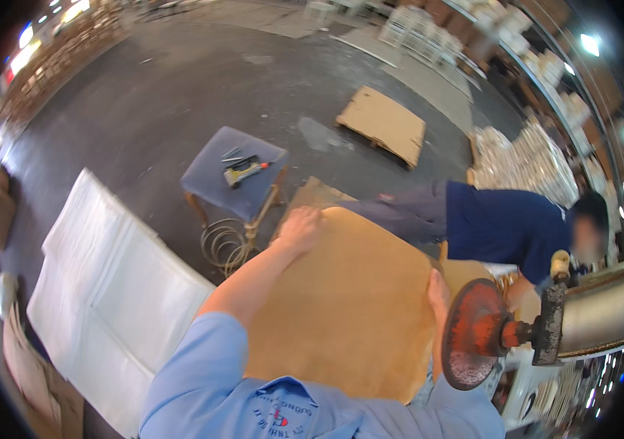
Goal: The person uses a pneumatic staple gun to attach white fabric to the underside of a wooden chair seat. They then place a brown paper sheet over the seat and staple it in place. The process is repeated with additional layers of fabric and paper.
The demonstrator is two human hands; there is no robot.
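A large tan board [348, 300] with a smooth flat face stands in front of my body, tilted toward me. My left hand [303, 228] grips its far left corner, with the fingers bent over the edge. On the right edge is my right hand [438, 294], wrapped round the side so that some fingers are hidden behind the board. A worn red disc [473, 333] on a metal machine arm is close beside my right forearm.
A blue padded stool [235, 164] holds a yellow-and-black power tool [242, 174]; a coiled hose [224, 245] lies below. White sheets [107, 293] are at left. A co-worker in dark blue [506, 223] bends at right. Beyond lies a cardboard-topped pallet [384, 124].
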